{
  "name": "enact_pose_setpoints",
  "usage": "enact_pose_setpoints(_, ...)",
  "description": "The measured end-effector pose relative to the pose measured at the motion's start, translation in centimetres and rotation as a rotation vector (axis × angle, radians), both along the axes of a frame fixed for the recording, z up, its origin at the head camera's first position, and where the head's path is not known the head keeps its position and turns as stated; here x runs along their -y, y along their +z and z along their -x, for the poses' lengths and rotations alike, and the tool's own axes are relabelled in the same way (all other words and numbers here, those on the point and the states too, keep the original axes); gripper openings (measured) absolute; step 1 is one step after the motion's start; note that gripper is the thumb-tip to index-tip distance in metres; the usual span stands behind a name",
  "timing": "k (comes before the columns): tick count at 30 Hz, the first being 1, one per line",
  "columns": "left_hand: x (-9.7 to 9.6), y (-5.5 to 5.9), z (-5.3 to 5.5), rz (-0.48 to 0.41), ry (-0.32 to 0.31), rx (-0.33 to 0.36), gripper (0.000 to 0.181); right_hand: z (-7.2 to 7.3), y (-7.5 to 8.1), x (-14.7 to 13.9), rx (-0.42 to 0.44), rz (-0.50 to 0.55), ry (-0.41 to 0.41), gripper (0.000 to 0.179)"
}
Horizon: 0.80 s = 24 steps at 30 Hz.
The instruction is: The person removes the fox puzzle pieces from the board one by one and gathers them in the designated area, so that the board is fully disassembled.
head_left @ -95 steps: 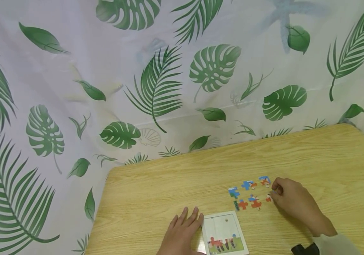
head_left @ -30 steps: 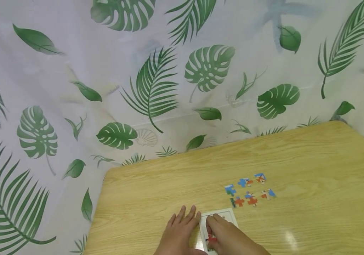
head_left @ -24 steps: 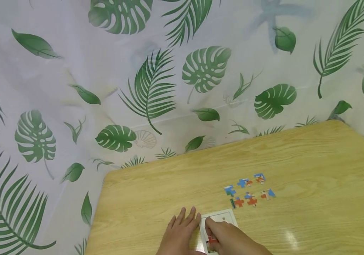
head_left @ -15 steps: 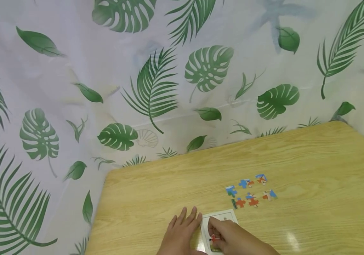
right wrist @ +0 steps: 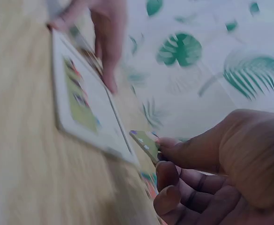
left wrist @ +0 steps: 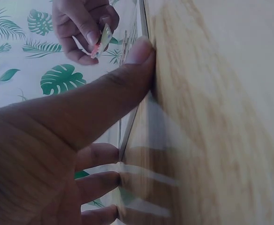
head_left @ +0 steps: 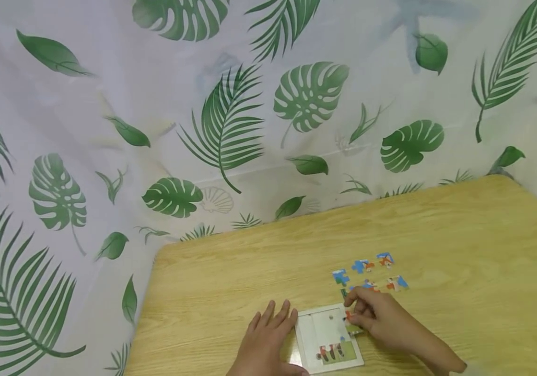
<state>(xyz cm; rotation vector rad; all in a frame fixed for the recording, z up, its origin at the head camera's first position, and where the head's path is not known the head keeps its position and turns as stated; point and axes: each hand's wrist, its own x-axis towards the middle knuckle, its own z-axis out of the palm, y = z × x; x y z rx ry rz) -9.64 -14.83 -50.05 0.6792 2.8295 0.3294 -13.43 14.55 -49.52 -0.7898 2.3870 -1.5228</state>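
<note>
My right hand (head_left: 386,318) pinches a green and red jigsaw piece (head_left: 354,329) between thumb and fingers, raised over the right edge of a white puzzle tray (head_left: 361,356). The right wrist view shows this piece (right wrist: 145,144) at the thumb tip, held clear of the table. My left hand (head_left: 266,339) lies with spread fingers along the tray's left side; in the left wrist view its thumb (left wrist: 139,51) touches the tray's edge. Joined pieces (head_left: 339,352) with a green ground lie at the tray's lower right; its lower left corner is bare.
Loose jigsaw pieces in blue and red (head_left: 361,266) lie in two rows beyond the tray, the nearer row partly hidden by my right hand. The wood-grain table (head_left: 231,282) ends at a leaf-print cloth (head_left: 249,130).
My right hand went from the loose pieces to the tray's lower left, then rose rightward with the piece taken from there. The left hand stays at the tray's side.
</note>
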Motion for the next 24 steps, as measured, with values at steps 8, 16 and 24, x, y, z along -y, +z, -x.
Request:
enact_pose_setpoints(8, 0.2, 0.3, -0.2, -0.029, -0.003, -0.006, 0.116, 1.0, 0.0, -2.2, 0.034, -0.012, -0.054, 0.012)
enact_pose_setpoints(16, 0.2, 0.2, -0.4, -0.054, -0.002, 0.007, 0.116, 0.4, -1.0, -1.6, -0.038, -0.194, -0.107, 0.018)
enact_pose_setpoints(24, 0.1, -0.1, -0.3, -0.05, 0.005, 0.007, 0.115, -0.1, -1.1, -0.8, -0.076, -0.302, -0.182, 0.021)
